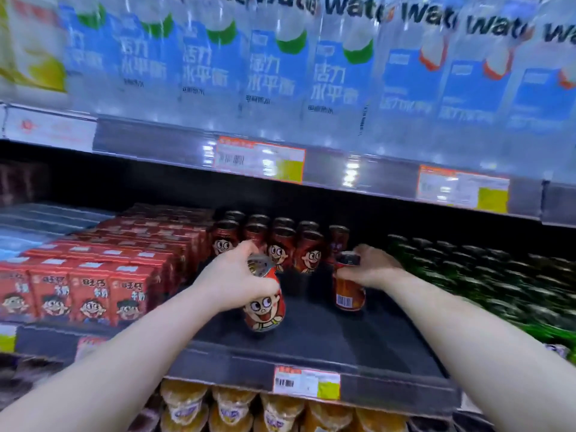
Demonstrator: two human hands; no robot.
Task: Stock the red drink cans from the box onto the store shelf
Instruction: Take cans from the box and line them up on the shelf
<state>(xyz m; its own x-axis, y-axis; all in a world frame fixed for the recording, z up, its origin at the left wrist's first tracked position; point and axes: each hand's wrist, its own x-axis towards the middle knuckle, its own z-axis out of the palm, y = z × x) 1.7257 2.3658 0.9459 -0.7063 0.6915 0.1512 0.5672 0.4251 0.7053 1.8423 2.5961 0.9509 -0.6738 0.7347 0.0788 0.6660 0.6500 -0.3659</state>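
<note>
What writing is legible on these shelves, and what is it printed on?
"wat": clear plastic water bottles, top shelf, word cut off.
"活力水平衡": blue bottle labels.
Red cartoon-face cartons: characters too blurred.
Orange-edged price tags: too blurred.
Red drink cans: no words readable.

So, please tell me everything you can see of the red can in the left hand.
The red can looks like metal, with a silvery top and pull tab. A cartoon face with big eyes and an open mouth faces the camera. It leans slightly over the front of the dark shelf, ahead of the row of matching cans. The left hand grips its upper part, fingers curled round it. Whether its base touches the shelf I cannot tell.
</note>
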